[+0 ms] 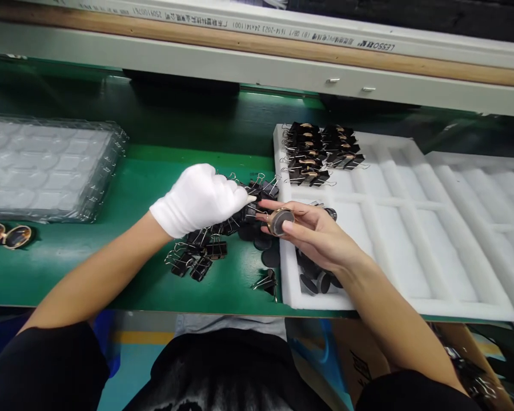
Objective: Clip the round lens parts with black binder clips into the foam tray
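My left hand (203, 200), in a white glove, is closed, its fingertips over the pile of black binder clips (216, 250). Whatever it pinches is hidden by the fingers. In my bare right hand (319, 231) is a round, gold-rimmed piece with a dark grey face (281, 222), gripped between thumb and fingers. The two hands nearly meet above the left edge of the white foam tray (288, 285). Below them, dark round discs (270, 257) lie on the green table. One binder clip (266, 282) sits apart, near the table's front edge.
Rows of binder clips (308, 154) clamped on tan pieces fill the tray's upper left. More dark discs (323, 281) lie in its lower left compartment. Another foam tray (488, 188) is at right. Stacked clear plastic trays (47, 165) and brown sunglasses (6, 235) are at left.
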